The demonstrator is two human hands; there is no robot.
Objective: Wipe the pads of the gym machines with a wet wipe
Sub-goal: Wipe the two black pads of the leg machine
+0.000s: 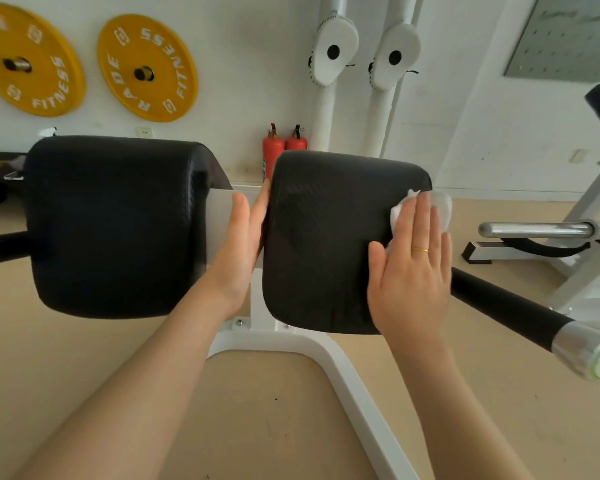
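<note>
1. Right hand [411, 271] lies flat, fingers straight and together, pressing a white wet wipe [400, 207] onto the right-hand black pad [323, 244] near its upper right edge. A thin gold ring [420, 250] shows on one finger.
2. The wipe peeks out white above and left of the fingertips; most of it is hidden under the palm.
3. Left hand [238, 251] is open too, fingers straight, its edge resting against the left side of that same pad, in the gap between the two pads.
4. The left-hand black pad [118, 226] sits just beside, untouched by either hand.
5. Both pads ride on a white frame [329, 355], with a black foam-covered bar [510, 306] running out to the right and ending in a chrome cap [589, 351].
6. On the wall, two yellow weight plates: the nearer one [148, 67] reads "FITNESS" and "RADE" in white; the farther one [28, 60] shows "FITNESS" again, its other word blurred.
7. Two red fire extinguishers [283, 147] stand against the wall behind the pads; any label on them is too small to read.
8. Two white focus mitts [333, 50] with black dots hang above them.
9. Another white machine [582, 230] stands at far right.
</note>
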